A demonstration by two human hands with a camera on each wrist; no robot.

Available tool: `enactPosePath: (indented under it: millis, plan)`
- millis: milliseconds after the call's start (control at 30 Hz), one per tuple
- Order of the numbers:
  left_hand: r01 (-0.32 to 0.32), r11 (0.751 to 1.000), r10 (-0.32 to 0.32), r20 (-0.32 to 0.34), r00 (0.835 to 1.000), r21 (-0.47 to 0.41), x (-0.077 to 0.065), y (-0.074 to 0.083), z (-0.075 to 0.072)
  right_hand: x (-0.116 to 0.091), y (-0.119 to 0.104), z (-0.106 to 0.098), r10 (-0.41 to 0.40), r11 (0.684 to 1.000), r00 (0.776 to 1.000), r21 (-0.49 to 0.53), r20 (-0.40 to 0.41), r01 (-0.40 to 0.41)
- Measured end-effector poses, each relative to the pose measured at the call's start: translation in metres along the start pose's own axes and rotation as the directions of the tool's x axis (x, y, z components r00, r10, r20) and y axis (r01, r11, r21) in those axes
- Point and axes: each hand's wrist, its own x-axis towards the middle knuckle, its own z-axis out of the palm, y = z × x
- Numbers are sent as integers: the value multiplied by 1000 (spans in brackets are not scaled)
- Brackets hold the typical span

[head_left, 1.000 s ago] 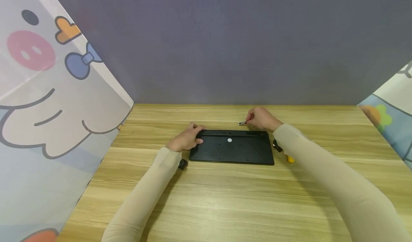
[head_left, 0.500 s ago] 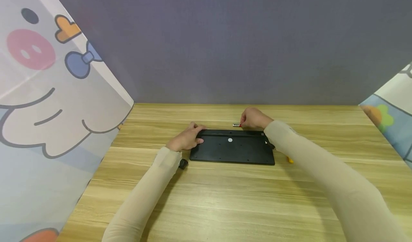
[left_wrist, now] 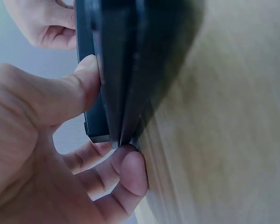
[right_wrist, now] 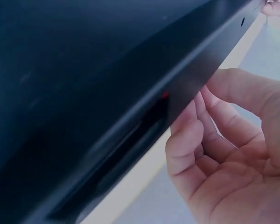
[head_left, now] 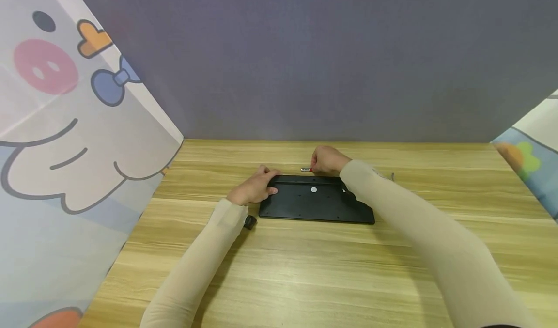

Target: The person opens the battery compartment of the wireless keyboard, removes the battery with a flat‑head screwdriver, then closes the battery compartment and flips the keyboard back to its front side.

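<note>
A black keyboard [head_left: 314, 206] lies face down on the wooden table, a round white sticker on its underside. At its far left corner my left hand [head_left: 253, 187] grips it, thumb on the underside and fingers curled at the edge, as the left wrist view shows. My right hand [head_left: 328, 159] pinches a small silver and red battery [head_left: 306, 170] just beyond the keyboard's far edge. In the right wrist view, a long slot [right_wrist: 140, 140] with a red spot inside runs along the raised strip; the battery itself is hidden there behind the keyboard.
A grey partition [head_left: 279, 61] rises at the table's far edge, and a cartoon-printed panel [head_left: 52, 139] stands at the left. The right sleeve [head_left: 401, 211] covers the keyboard's right end. A small thin grey piece [head_left: 393, 176] shows beyond that forearm.
My right hand has moved left along the keyboard's far edge with the battery. The yellow thing seen earlier by the right forearm is now hidden. The left hand keeps its grip.
</note>
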Motion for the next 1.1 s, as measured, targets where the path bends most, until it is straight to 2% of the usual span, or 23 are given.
enactPosePath:
  millis: [400,567,733,967,1100]
  plan:
    - [-7,1000,7,-18,1000,5,2,-1,1,9,-18,7,-20,1000,1000,-1,-16,20]
    - [-22,1000,23,-29,999,15,2,-1,2,13,-20,11,-48,999,998,-25,-37,47]
    - [-23,1000,23,-30,999,14,2,0,2,13,-20,12,-40,999,998,-20,-43,39]
    - [22,1000,-22,-15,1000,-6,1,1,3,9,-16,7,-27,1000,1000,15,-10,27]
    - [55,998,-56,-8,998,-38,0,3,3,2,-4,-4,-24,999,1000,26,-2,24]
